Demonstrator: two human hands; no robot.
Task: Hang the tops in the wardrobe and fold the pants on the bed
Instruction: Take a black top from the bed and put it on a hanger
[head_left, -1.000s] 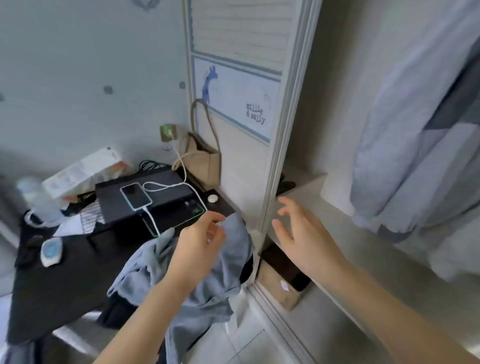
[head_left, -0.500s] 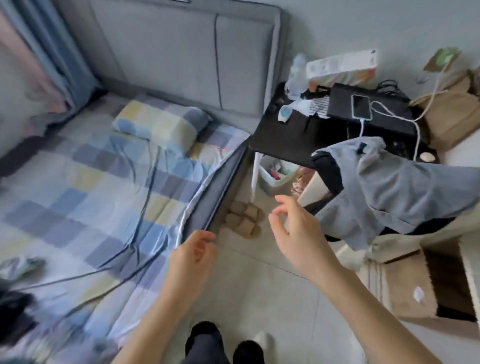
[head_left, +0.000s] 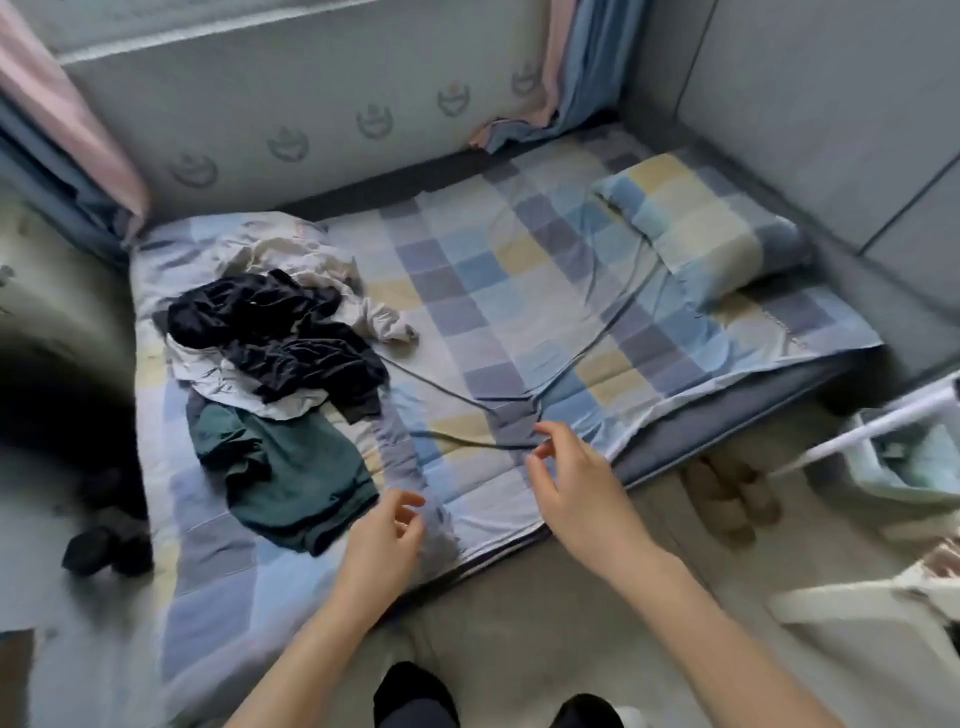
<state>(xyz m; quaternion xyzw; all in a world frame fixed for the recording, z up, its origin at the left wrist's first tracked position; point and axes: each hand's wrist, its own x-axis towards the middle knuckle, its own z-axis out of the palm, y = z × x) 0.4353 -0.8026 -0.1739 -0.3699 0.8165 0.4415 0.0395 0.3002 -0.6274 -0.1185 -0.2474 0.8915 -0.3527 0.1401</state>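
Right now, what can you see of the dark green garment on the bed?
The dark green garment lies crumpled and unfolded on the checked bedsheet, near the bed's front edge. It looks like soft knit fabric, with folds bunched on its left side and a hem edge turned up at the bottom. Its top edge is tucked under the pile of white and black clothes. The left hand hovers just right of it, not touching.

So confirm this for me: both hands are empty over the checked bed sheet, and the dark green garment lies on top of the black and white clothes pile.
Not on top. The head view shows the dark green garment flat on the checked bed sheet beside the black and white clothes pile, nearer the person. Left hand and right hand are empty.
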